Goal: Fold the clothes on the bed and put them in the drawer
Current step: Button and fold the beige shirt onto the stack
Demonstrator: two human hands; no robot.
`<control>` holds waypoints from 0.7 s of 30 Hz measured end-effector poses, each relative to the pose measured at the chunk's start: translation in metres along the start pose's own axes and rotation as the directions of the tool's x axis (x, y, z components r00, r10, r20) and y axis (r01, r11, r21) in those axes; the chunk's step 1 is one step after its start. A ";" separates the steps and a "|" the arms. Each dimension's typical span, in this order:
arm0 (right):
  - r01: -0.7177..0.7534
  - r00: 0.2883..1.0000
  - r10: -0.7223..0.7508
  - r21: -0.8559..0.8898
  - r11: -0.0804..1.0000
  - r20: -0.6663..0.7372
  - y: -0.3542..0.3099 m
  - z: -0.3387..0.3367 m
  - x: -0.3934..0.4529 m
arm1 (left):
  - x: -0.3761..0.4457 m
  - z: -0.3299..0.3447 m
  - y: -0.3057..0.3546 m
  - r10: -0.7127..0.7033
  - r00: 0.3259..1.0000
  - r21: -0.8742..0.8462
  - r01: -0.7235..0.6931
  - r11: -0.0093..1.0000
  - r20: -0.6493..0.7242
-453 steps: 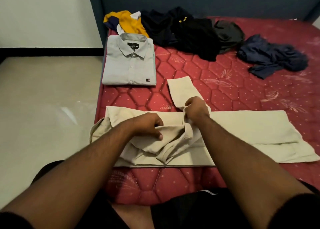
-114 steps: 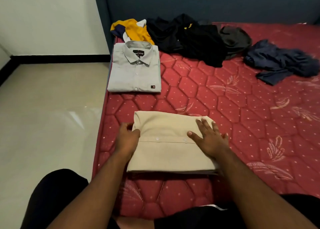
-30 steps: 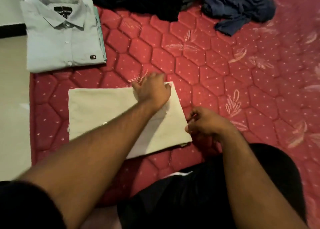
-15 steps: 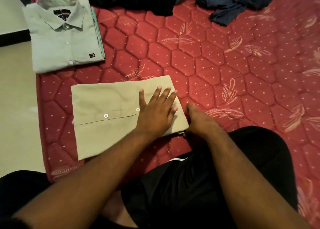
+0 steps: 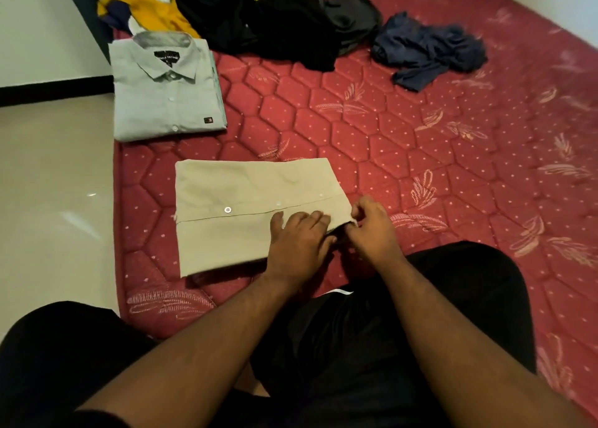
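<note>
A folded beige shirt (image 5: 246,207) lies near the front left corner of the red mattress (image 5: 437,155), its button placket facing up. My left hand (image 5: 297,243) lies on its near right part with fingers mostly straight, fingertips at the right edge. My right hand (image 5: 372,227) pinches that right edge of the beige shirt between thumb and fingers. A folded pale grey shirt (image 5: 165,87) sits beyond it by the mattress's left edge.
Unfolded clothes lie along the headboard: a yellow and navy garment (image 5: 142,10), a black pile (image 5: 259,19), a dark grey piece (image 5: 352,16) and a navy garment (image 5: 427,49). Glossy floor (image 5: 55,185) is to the left. My knees in black shorts rest at the mattress's front.
My left hand slid toward the shirt's right edge and my right hand rose from the mattress to pinch that edge. The camera tilted up, showing more of the bed.
</note>
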State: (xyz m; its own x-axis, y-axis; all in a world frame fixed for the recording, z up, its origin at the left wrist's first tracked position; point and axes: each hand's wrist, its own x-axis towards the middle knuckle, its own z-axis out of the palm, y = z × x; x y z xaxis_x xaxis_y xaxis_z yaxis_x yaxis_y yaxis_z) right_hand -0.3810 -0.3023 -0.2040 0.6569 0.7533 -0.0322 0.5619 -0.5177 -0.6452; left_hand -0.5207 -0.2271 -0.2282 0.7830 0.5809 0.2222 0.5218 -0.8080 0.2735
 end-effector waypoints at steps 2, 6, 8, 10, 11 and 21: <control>0.001 1.000 -0.001 -0.073 0.997 0.008 -0.004 0.003 -0.003 | 0.009 -0.003 0.009 -0.021 1.000 -0.023 0.020 1.000 -0.023; -0.021 0.984 0.090 -0.400 0.916 0.155 -0.010 0.009 -0.007 | 0.009 0.009 0.014 0.053 0.994 0.097 -0.063 0.993 0.094; -0.013 0.970 0.126 -0.477 0.879 0.206 -0.008 0.010 -0.008 | -0.002 0.012 0.011 0.067 0.990 0.082 -0.077 0.994 0.121; -0.003 0.938 0.170 -0.483 0.875 0.302 0.001 0.004 -0.002 | -0.019 0.009 -0.004 0.064 0.997 0.024 -0.065 0.998 0.038; -0.018 0.915 0.201 -0.463 0.886 0.350 0.006 0.000 0.001 | -0.027 0.005 -0.016 0.020 1.000 -0.001 -0.020 1.000 -0.024; 0.360 0.789 -0.064 -0.375 0.854 0.611 0.000 0.024 0.036 | -0.047 -0.038 -0.137 -0.482 0.832 -0.104 0.524 0.845 0.273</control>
State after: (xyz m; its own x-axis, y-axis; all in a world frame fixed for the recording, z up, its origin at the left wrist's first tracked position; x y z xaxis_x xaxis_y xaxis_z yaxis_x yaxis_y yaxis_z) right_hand -0.3694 -0.2658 -0.2236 0.1754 0.8757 -0.4499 0.9050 -0.3234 -0.2765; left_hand -0.6420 -0.1400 -0.2403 0.4927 0.8462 -0.2028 0.8162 -0.3686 0.4450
